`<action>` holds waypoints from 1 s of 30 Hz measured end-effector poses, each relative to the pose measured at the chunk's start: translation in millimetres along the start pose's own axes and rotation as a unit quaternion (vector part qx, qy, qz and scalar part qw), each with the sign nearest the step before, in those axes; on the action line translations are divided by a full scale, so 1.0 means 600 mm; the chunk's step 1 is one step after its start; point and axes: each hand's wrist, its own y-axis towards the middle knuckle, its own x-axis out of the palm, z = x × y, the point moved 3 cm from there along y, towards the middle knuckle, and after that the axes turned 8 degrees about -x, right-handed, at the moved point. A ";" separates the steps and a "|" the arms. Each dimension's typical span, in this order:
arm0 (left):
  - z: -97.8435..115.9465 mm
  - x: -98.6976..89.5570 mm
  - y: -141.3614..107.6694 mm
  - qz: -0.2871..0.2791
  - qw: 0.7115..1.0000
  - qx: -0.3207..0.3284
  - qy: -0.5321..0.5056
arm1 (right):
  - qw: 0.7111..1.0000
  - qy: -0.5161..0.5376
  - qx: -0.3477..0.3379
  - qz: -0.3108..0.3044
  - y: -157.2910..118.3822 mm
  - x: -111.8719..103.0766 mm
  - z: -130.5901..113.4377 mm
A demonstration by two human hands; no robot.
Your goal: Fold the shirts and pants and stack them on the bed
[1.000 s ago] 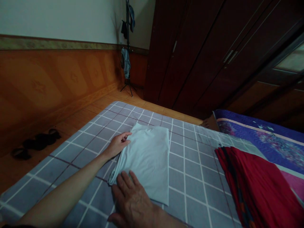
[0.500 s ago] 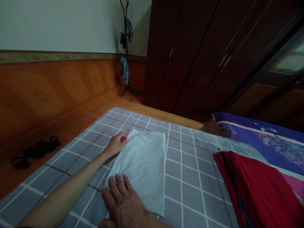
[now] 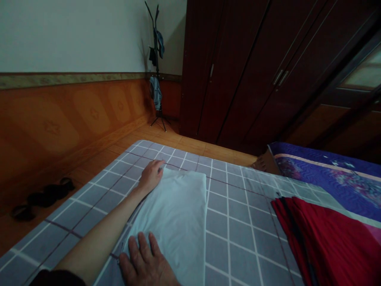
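A pale white piece of cloth [image 3: 178, 210], folded into a long flat shape, lies on the checked grey bedspread [image 3: 247, 234]. At its far left corner is my left hand [image 3: 151, 176], with the fingers bent and closed on the cloth's edge. My right hand [image 3: 145, 260] lies flat near the close left edge of the same cloth, palm down and fingers spread. The bottom of the picture cuts off part of that hand.
Folded red clothes [image 3: 330, 238] are piled on the bed at the right. Beyond them is a purple flowered cover [image 3: 324, 171]. A dark wardrobe [image 3: 232, 71] and a coat stand [image 3: 156, 59] stand at the back. Dark shoes [image 3: 44, 196] sit on the floor at left.
The view has tipped up slightly, so the bed sits lower in the picture. Both hands stay by the cloth's left edge, and its far edge looks straighter.
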 end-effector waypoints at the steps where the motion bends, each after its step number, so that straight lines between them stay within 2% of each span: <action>1: 0.010 -0.001 -0.007 -0.013 0.999 0.033 0.007 | 1.000 0.000 0.004 -0.004 0.001 0.005 0.000; 5: 0.040 0.005 -0.025 -0.094 0.985 0.137 0.035 | 1.000 -0.003 0.007 -0.012 0.004 0.021 -0.001; 9: 0.054 0.004 -0.028 -0.099 0.981 0.156 0.061 | 1.000 -0.001 0.003 -0.005 0.005 0.022 0.000; 13: 0.072 0.019 -0.043 -0.179 0.955 0.218 0.090 | 1.000 0.006 0.007 -0.014 0.007 0.015 0.002; 15: 0.074 0.029 -0.051 -0.200 0.950 0.212 0.116 | 1.000 0.004 0.006 -0.016 0.008 0.011 0.002; 17: 0.072 0.036 -0.056 -0.197 0.951 0.194 0.136 | 1.000 -0.001 0.004 -0.012 0.008 0.009 0.002; 22: 0.063 0.047 -0.057 -0.233 0.937 0.204 0.162 | 1.000 -0.010 0.013 -0.002 0.007 0.010 0.001; 26: 0.066 0.033 -0.055 -0.231 0.940 0.182 0.172 | 1.000 -0.001 0.006 -0.002 0.003 -0.006 -0.001; 30: 0.085 0.010 -0.071 -0.240 0.937 0.204 0.151 | 1.000 0.025 0.004 -0.014 -0.003 -0.033 -0.002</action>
